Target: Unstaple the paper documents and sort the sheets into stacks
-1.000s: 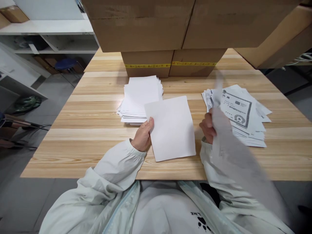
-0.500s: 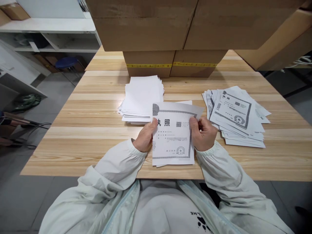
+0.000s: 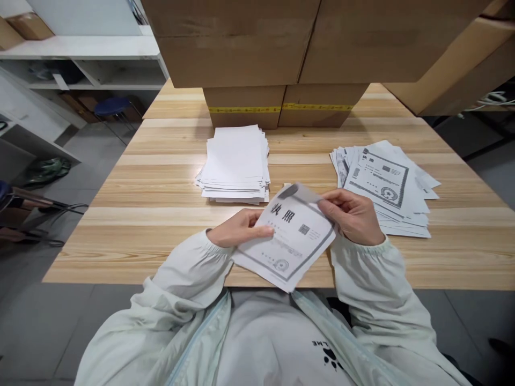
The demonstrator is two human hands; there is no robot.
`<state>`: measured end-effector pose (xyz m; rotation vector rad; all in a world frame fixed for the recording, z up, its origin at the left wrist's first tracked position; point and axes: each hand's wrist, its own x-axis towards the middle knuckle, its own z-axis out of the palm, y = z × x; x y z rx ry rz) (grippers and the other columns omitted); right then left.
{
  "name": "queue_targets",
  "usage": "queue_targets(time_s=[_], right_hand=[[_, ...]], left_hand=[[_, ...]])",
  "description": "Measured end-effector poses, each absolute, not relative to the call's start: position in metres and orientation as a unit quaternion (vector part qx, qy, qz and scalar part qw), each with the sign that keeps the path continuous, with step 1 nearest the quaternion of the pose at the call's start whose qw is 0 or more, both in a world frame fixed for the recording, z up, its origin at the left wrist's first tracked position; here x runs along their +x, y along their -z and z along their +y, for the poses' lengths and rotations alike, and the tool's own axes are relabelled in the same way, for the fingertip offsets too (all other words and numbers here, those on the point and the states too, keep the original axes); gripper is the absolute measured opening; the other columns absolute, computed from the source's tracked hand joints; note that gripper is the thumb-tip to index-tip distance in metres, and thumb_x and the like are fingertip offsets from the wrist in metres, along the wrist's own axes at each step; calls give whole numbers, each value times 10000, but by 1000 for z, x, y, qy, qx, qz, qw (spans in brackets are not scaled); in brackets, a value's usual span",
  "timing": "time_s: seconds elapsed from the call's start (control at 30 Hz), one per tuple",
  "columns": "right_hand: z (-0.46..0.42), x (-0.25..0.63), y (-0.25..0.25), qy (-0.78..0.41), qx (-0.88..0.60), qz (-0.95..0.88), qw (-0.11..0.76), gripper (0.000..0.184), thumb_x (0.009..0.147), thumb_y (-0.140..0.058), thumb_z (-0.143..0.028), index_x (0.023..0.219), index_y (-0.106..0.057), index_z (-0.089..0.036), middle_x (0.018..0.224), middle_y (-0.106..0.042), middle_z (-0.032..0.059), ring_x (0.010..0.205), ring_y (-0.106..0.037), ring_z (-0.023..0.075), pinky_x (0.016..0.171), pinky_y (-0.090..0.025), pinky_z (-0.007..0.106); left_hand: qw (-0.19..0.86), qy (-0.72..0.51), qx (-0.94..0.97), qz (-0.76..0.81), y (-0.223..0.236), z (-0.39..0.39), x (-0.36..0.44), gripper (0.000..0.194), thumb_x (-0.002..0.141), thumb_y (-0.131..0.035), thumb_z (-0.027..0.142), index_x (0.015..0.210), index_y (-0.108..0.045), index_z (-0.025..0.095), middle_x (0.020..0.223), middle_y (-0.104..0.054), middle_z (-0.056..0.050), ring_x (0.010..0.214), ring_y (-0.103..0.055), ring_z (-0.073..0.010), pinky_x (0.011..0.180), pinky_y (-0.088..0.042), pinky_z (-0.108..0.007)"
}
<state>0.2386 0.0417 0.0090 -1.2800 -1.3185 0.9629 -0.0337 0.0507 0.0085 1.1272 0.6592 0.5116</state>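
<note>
Between my hands, over the table's front edge, I hold a printed paper sheet [image 3: 289, 236] with a dark border, large characters, a square code and a round stamp. It lies turned at an angle, its top edge curling. My left hand [image 3: 243, 228] grips its left side, thumb on top and fingers underneath. At the upper right corner my right hand [image 3: 354, 214] pinches the paper between thumb and fingers. Beyond my left hand is a stack of blank-faced paper [image 3: 237, 158]. A looser pile of printed sheets [image 3: 382, 185] sits to the right, past my right hand.
Large cardboard boxes [image 3: 241, 48] with yellow tape stand stacked at the back of the wooden table [image 3: 132, 214]. Another carton [image 3: 450, 69] is at the far right. White shelving [image 3: 96, 48] and a blue stool [image 3: 112, 106] are off to the left.
The held sheet has turned clockwise from nearly straight to slanted, and its top now curls. My right hand has shifted to the corner; my left thumb lies flatter across the paper.
</note>
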Motion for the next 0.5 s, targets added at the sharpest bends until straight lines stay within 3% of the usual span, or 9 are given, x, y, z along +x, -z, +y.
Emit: queue_targets(time_s=[0.13, 0.23, 0.37, 0.5], right_hand=[[17, 230, 13, -207, -535, -406, 711, 134, 750, -773, -285, 811, -683, -207, 614, -620, -32, 500, -509, 98, 476, -390, 231], [-1, 220, 33, -172, -476, -333, 796, 150, 743, -794, -257, 818, -668, -224, 713, -661, -19, 612, -591, 124, 598, -484, 261], [-21, 213, 41, -182, -459, -350, 796, 210, 731, -825, -283, 844, -654, -238, 719, -695, -21, 628, -641, 138, 670, -551, 294], [-32, 225, 29, -247, -444, -444, 738, 305, 700, -843, -387, 866, -639, -234, 734, -740, 9, 661, -702, 191, 660, -586, 340]], left_hand=[[745, -322, 491, 317, -3, 29, -56, 503, 734, -816, 349, 1191, -679, 190, 1088, -749, -124, 965, -720, -271, 834, -575, -385], [729, -402, 459, 310, 4, 9, -55, 560, 671, -865, 323, 1189, -677, 221, 1045, -761, -106, 901, -732, -254, 846, -576, -398], [581, -480, 531, 387, -11, -9, -35, 116, 771, -784, 259, 856, -773, 182, 847, -773, -69, 796, -721, -201, 754, -573, -300], [449, -496, 643, 372, -29, -11, -29, 80, 838, -702, 208, 854, -778, 188, 852, -771, -70, 829, -715, -201, 789, -559, -309]])
